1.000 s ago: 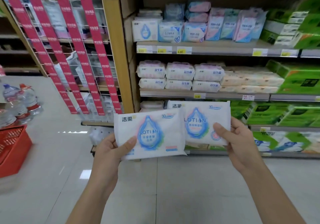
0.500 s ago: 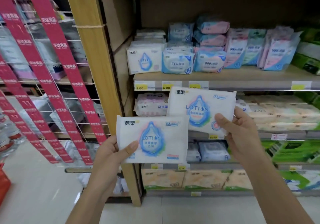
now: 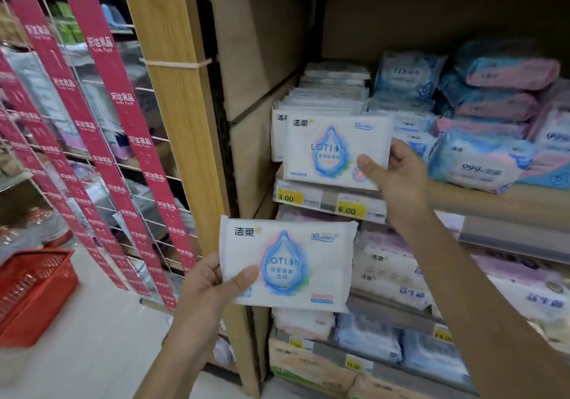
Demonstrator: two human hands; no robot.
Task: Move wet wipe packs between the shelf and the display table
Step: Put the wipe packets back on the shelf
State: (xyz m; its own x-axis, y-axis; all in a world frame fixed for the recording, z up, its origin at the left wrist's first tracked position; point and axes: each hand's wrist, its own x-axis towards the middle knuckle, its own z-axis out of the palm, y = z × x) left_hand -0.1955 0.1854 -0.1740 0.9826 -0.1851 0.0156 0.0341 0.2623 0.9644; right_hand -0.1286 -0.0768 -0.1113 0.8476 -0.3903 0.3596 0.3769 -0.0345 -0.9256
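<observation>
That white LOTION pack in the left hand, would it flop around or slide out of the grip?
The white soft-plastic LOTION wipe pack in the left hand probably flexes a little but keeps its shape: held by one corner, it stays flat. It seems light, since a thumb pinch carries it. The film looks glossy, so it may be slightly slippery.

The right hand [image 3: 398, 179] covers the lower right corner of the upper wet wipe pack [image 3: 334, 152], and this pack hides most of the white stack [image 3: 327, 96] behind it. The left hand [image 3: 212, 287] covers the lower left corner of the lower wet wipe pack [image 3: 287, 264]. The small print on the yellow price tags [image 3: 328, 199] is too blurred to read. The red basket [image 3: 34, 294] is cut off by the left edge.
</observation>
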